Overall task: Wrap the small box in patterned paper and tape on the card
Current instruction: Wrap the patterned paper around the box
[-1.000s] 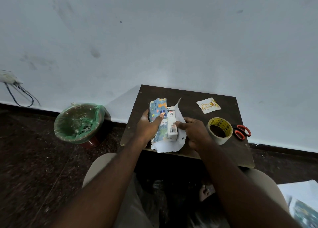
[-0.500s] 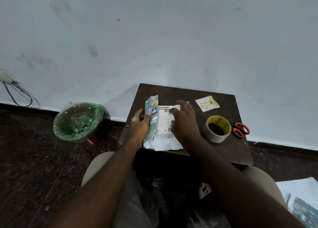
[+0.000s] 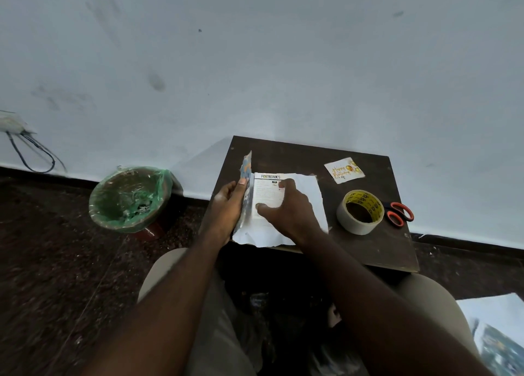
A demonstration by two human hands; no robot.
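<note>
A small white printed box (image 3: 266, 189) lies flat on the white underside of the patterned paper (image 3: 313, 197) on a small dark table (image 3: 377, 250). My right hand (image 3: 289, 211) rests on top of the box, with its fingers spread and its thumb on the near part. My left hand (image 3: 228, 205) holds the paper's left flap upright against the box's left side, so the colourful print faces away. A birthday card (image 3: 344, 170) lies at the back right of the table.
A roll of tape (image 3: 360, 211) stands right of the paper, with orange-handled scissors (image 3: 399, 214) beyond it at the table's edge. A green-lined bin (image 3: 129, 198) sits on the floor to the left. More patterned paper (image 3: 499, 333) lies on the floor at lower right.
The box was tipped from standing on edge to lying flat. My right hand moved on top of it, and my left hand raised the left flap upright.
</note>
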